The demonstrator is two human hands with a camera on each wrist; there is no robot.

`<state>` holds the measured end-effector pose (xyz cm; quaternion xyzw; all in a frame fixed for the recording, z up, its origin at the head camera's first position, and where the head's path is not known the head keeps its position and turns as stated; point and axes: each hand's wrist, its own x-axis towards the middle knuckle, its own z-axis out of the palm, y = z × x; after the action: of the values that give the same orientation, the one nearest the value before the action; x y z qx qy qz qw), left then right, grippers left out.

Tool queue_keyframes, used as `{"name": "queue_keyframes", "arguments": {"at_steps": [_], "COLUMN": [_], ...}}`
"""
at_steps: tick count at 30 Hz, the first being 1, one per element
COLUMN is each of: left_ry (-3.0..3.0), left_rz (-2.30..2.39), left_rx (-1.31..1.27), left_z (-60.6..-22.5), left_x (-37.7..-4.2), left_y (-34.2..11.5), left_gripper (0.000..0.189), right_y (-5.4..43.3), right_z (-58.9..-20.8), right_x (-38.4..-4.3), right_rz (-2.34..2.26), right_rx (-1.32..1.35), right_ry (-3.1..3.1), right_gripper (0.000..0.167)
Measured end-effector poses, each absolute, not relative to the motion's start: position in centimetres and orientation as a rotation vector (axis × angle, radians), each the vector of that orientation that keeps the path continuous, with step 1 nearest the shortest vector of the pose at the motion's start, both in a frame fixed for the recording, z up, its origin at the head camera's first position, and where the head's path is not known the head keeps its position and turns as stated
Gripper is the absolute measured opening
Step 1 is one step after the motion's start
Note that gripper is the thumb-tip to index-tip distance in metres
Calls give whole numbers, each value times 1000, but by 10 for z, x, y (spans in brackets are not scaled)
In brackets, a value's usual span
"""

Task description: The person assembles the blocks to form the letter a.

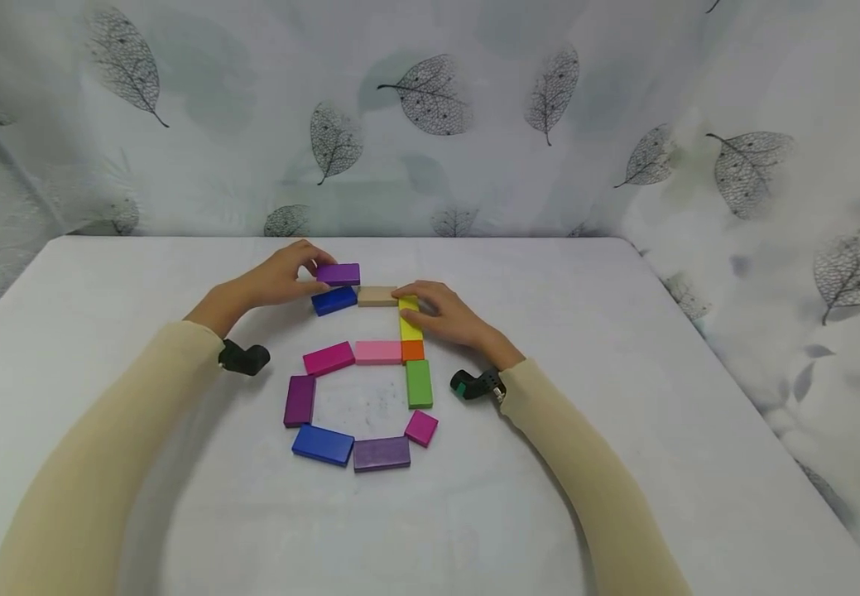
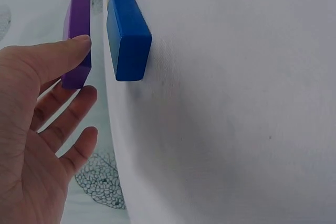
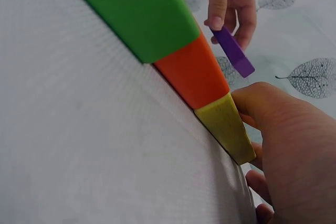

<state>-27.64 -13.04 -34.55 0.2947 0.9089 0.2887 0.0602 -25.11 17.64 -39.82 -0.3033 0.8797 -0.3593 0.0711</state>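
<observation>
My left hand (image 1: 281, 275) pinches a purple block (image 1: 338, 274) between thumb and fingers, raised off the table in the left wrist view. Just below it in the head view lies a blue block (image 1: 334, 301), whose end meets a tan block (image 1: 377, 296). My right hand (image 1: 448, 314) grips the yellow block (image 1: 409, 326), its thumb across the block and a fingertip at the far end by the tan block. An orange block (image 1: 412, 351) adjoins the yellow one, followed by a green block (image 1: 419, 384).
Nearer lie a pink block (image 1: 378, 353), a magenta block (image 1: 329, 358), a dark purple block (image 1: 300, 401), another blue block (image 1: 323, 445), a violet block (image 1: 381, 454) and a small magenta block (image 1: 421, 429), forming a loop on the white table (image 1: 623, 497). Leaf-patterned cloth (image 1: 251, 99) hangs behind.
</observation>
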Motion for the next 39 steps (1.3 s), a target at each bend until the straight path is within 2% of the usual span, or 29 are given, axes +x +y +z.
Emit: {"name": "queue_keyframes", "arguments": {"at_steps": [39], "left_ry": [2602], "left_rz": [924], "left_rx": [1145], "left_z": [-325], "left_x": [-233], "left_y": [-98], "left_gripper": [40], "right_y": [177], "right_z": [-396], "right_x": [-253], "right_rz": [-1088], "right_rx": [-934], "right_ry": [2629], "right_gripper": [43]}}
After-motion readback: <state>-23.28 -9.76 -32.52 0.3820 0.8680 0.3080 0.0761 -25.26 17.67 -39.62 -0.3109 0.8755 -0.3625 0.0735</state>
